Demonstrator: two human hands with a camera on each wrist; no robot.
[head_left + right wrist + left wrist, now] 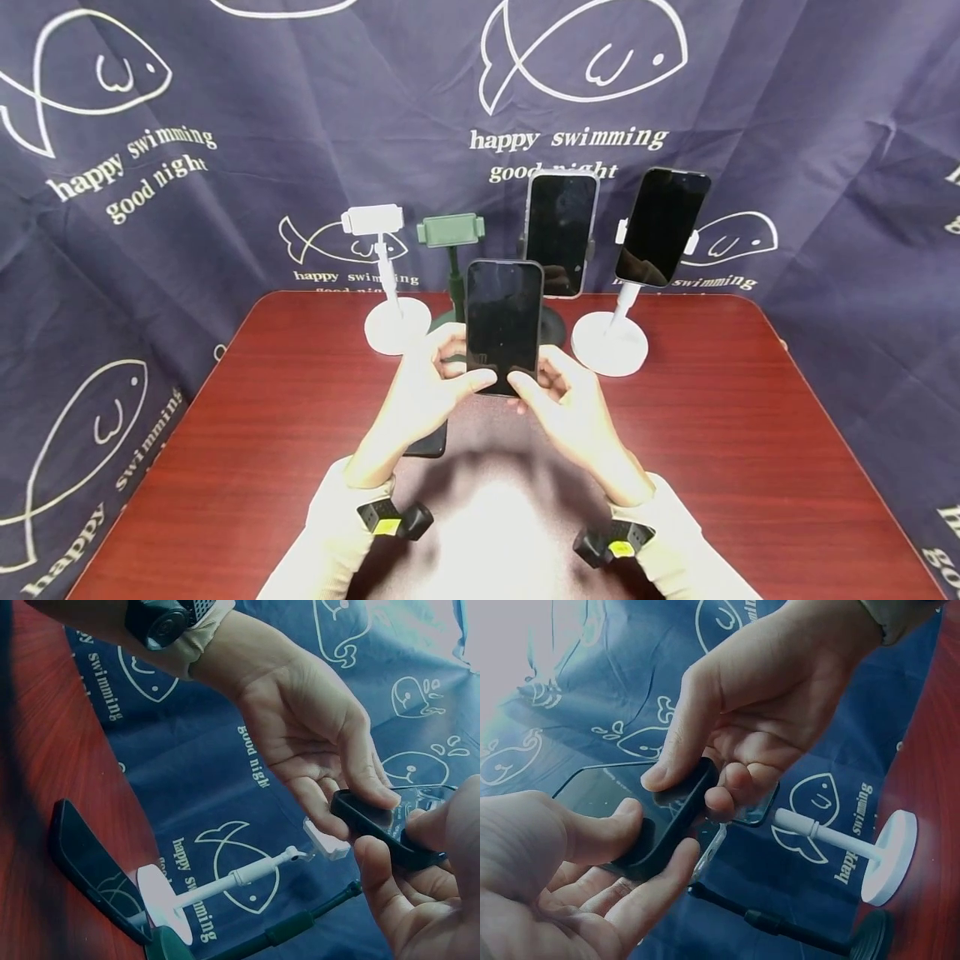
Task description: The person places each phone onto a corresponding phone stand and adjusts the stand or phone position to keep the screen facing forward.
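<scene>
In the head view, a dark-screened phone [504, 317] is held upright between both hands. The left hand [427, 383] grips its lower left side, thumb on the screen. On the lower right, the right hand [573, 400] holds it the same way, with its thumb also across the glass. The left wrist view shows the left hand [592, 877] close by and the right hand [765, 705] opposite, both pinching the phone's end [676, 825]. Seen from the right wrist, the left hand [300, 720] and right hand [427, 892] touch that phone [382, 838].
Behind stand a white holder [397, 325], a green holder [452, 230], and two holders bearing phones [561, 233] [663, 225]. Another phone [427, 445] lies on the red table [247, 433], partly beneath the left forearm. A fish-patterned cloth [420, 108] hangs behind.
</scene>
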